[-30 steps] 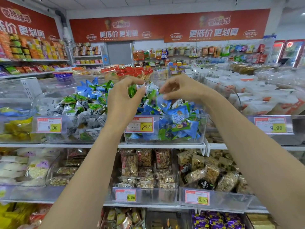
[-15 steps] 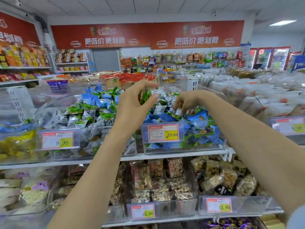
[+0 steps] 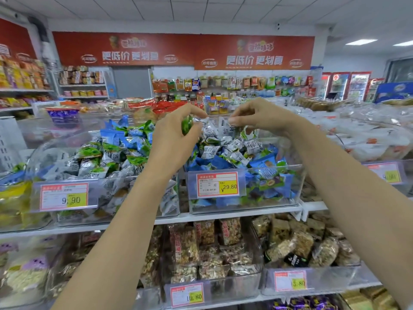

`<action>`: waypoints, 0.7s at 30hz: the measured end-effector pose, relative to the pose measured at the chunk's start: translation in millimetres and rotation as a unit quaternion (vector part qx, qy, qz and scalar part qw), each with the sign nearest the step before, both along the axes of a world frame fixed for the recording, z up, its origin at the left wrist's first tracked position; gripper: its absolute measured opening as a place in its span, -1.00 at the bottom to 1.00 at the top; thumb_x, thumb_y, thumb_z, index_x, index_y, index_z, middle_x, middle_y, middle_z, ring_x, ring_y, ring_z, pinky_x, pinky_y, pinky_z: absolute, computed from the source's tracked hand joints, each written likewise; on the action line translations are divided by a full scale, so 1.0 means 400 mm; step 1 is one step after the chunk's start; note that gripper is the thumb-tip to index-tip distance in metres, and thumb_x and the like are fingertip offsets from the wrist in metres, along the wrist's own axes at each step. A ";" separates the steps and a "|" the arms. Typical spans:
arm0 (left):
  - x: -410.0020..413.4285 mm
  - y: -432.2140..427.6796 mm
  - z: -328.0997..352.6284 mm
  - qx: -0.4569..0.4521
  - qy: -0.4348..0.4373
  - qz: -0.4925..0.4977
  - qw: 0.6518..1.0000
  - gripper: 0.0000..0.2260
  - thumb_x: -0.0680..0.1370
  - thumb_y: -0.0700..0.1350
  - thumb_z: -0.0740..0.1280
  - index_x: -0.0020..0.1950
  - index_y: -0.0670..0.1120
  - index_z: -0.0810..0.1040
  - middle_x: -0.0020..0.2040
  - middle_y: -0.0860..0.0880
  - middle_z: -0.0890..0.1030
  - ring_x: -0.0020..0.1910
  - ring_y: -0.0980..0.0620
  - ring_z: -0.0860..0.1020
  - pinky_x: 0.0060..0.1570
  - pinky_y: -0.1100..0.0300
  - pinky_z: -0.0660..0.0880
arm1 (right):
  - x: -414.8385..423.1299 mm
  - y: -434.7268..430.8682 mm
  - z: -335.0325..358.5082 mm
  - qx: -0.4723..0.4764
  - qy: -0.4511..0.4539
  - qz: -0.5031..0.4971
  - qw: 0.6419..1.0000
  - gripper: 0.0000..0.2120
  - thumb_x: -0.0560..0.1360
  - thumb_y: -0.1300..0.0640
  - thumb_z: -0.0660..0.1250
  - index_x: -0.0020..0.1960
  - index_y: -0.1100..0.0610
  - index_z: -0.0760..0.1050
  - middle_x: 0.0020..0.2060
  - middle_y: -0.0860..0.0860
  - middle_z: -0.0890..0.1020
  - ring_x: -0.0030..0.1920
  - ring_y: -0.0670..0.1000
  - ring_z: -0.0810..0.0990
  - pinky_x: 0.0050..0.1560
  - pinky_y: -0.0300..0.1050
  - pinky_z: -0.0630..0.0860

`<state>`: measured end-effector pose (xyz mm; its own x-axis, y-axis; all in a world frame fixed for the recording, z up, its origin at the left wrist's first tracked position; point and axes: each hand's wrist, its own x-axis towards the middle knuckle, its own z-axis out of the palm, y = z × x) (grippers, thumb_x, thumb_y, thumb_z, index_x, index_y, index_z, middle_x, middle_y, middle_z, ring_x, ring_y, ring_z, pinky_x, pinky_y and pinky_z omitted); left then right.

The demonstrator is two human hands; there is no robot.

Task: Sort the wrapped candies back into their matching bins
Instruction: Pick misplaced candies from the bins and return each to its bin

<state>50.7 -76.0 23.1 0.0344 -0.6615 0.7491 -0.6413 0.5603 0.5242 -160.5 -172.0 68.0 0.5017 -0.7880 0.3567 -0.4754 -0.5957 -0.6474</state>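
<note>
Two wrapped candies being lifted above the clear plastic bin with the 29.80 price tag [image 3: 297, 184]: a green-wrapped candy [image 3: 186, 125] pinched in the curled fingers of the left hand [image 3: 176, 139], over that bin's left edge; a grey-and-white wrapped candy [image 3: 231, 128] gripped by the fingertips of the right hand [image 3: 259, 116], over its heaped middle. Sitting just left of that bin, a second clear bin tagged 9.90 [image 3: 64, 218], holding grey-and-green packets. Lying below it, nut bars [image 3: 207, 242].
</note>
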 end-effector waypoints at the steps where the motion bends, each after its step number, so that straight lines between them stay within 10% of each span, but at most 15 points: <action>1: 0.002 -0.002 0.003 -0.004 0.004 0.015 1.000 -0.84 0.60 -0.11 0.26 0.10 0.11 0.57 -0.11 -0.12 0.66 -0.22 -0.17 0.63 -0.16 -0.07 0.59 | 0.001 0.007 0.000 0.015 -0.010 0.017 1.000 -0.83 0.50 0.07 0.40 -0.10 0.18 0.63 -0.32 -0.06 0.61 -0.25 -0.09 0.57 -0.07 -0.15 0.56; 8: -0.017 -0.015 0.012 0.031 0.025 0.010 0.999 -0.64 0.48 0.30 0.31 0.02 0.05 0.63 -0.04 0.10 0.65 -0.10 0.10 0.55 -0.03 0.09 0.49 | 0.048 0.039 -0.002 0.064 -0.090 0.103 0.988 -0.81 0.51 0.15 0.37 -0.02 0.29 0.61 -0.30 0.02 0.65 -0.25 -0.02 0.60 -0.14 -0.21 0.57; 13: -0.002 -0.019 0.010 0.005 0.029 0.005 1.000 -0.82 0.48 0.12 0.43 -0.04 0.04 0.60 -0.09 0.18 0.62 -0.04 0.17 0.55 0.04 0.13 0.45 | 0.068 0.018 0.007 0.089 -0.133 0.108 0.981 -0.84 0.55 0.11 0.34 -0.04 0.22 0.57 -0.26 0.11 0.67 -0.26 0.02 0.64 -0.18 -0.20 0.61; 18: 0.021 0.003 0.016 0.011 0.050 0.000 0.999 -0.83 0.51 0.07 0.41 -0.18 0.21 0.43 -0.16 0.31 0.50 -0.11 0.43 0.45 -0.04 0.32 0.30 | 0.061 -0.069 -0.029 0.070 0.208 -0.027 0.975 -0.83 0.51 0.18 0.39 0.09 0.17 0.58 0.00 0.09 0.65 0.00 0.09 0.64 -0.05 -0.16 0.59; 21: 0.032 -0.005 0.013 0.005 0.044 -0.002 0.999 -0.87 0.50 0.11 0.41 -0.09 0.11 0.52 -0.10 0.20 0.57 -0.02 0.15 0.54 0.03 0.18 0.35 | 0.076 -0.090 -0.054 0.082 0.344 -0.084 0.932 -0.75 0.44 0.26 0.45 0.12 0.16 0.59 -0.04 -0.02 0.55 0.01 0.06 0.60 -0.09 -0.17 0.56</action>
